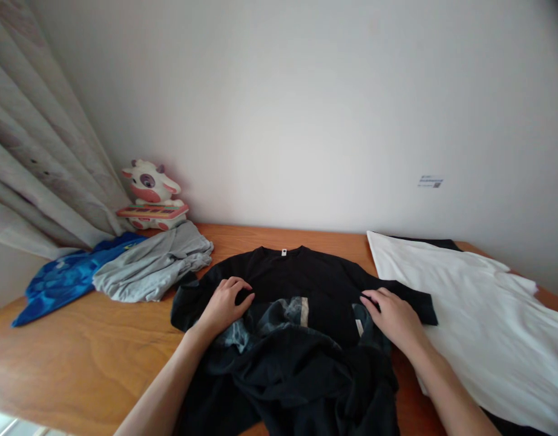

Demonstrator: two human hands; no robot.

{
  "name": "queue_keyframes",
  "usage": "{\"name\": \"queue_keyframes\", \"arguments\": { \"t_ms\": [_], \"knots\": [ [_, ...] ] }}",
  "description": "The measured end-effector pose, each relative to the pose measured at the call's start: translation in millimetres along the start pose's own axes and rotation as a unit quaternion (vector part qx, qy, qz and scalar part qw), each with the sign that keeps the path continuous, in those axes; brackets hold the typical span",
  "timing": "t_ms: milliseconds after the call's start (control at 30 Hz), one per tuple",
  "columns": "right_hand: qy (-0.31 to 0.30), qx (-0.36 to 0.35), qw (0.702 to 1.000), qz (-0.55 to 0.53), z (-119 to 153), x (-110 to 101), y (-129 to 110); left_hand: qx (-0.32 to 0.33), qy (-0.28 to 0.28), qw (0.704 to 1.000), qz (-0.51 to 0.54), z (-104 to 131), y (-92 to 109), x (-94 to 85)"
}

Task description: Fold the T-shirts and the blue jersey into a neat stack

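1. Black short-sleeved T-shirt point(306, 272) lies spread on the wooden surface point(101, 345), neckline toward the wall point(283, 121), with a bunched dark garment point(297, 369) over its lower part
2. Left hand point(229, 303) is half curled at the left of that garment's patterned edge point(283, 310), thumb and forefinger nearly meeting; right hand point(390, 312) bends at the opposite side, fingertips close together; whether either pinches cloth I cannot tell
3. Step in hand, as I judge it: arranging the patterned edge over the shirt; the next move calls for an even hold on both sides, so the layers don't drag together
4. Hard to make out: the T-shirt's hem beneath the heap, any writing on the beige label point(304, 312) or white tag point(359, 327), and where the black cloths part; the frame cuts off the near end
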State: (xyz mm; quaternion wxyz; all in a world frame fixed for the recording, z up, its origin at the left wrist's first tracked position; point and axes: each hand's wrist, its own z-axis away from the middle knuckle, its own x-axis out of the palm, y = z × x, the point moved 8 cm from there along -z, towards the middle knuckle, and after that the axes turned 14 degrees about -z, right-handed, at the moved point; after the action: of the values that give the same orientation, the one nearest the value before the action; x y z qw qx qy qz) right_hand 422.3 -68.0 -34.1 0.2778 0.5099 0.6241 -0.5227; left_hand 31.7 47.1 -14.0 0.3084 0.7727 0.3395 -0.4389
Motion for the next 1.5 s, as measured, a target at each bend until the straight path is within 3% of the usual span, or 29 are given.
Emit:
{"name": "queue_keyframes", "arguments": {
  "t_ms": [167, 233, 333, 400, 533, 633, 800, 967, 1167, 1367, 1500],
  "knots": [
    [-0.022, 0.012, 0.999, -0.025, 1.1, -8.8, 1.2, 0.005, -0.008, 1.000, -0.007, -1.3, 4.0, -4.0],
    [-0.039, -0.021, 0.999, -0.023, 1.8, -12.0, -9.0, 0.003, -0.024, 1.000, 0.001, -2.5, 7.7, -7.2],
    [-0.045, -0.074, 0.996, -0.031, 3.5, -16.9, -26.0, -0.051, -0.061, 0.997, 0.014, -3.3, 5.9, -11.2],
    [-0.021, -0.072, 0.996, -0.046, 3.6, -19.9, -29.5, -0.093, -0.070, 0.993, -0.004, -2.8, 0.9, -13.7],
    [0.056, -0.078, 0.989, -0.114, 3.4, -21.9, -31.0, -0.052, 0.002, 0.997, -0.057, -3.8, 2.6, -19.9],
    [0.037, -0.090, 0.979, -0.178, 2.2, -14.0, -32.2, -0.047, 0.026, 0.995, -0.081, -2.0, -2.0, -15.3],
    [-0.023, -0.026, 0.987, -0.156, 1.6, -9.0, -27.8, -0.080, -0.029, 0.994, -0.063, -1.7, -7.1, -10.8],
    [-0.029, 0.045, 0.991, -0.122, 3.1, -6.8, -14.8, -0.163, -0.102, 0.977, -0.095, 0.4, -15.0, -15.3],
    [0.016, -0.080, 0.971, -0.225, 0.0, -5.4, -28.7, -0.002, -0.024, 0.993, -0.113, -5.1, 6.6, -14.0],
    [-0.076, 0.000, 0.949, -0.306, 1.0, 13.5, -22.8, -0.070, -0.058, 0.990, -0.109, -2.3, -12.7, 0.9],
    [-0.027, -0.028, 0.956, -0.292, -0.2, 4.5, -28.1, -0.108, -0.070, 0.984, -0.120, 0.6, -18.9, 2.1]
  ]
}}
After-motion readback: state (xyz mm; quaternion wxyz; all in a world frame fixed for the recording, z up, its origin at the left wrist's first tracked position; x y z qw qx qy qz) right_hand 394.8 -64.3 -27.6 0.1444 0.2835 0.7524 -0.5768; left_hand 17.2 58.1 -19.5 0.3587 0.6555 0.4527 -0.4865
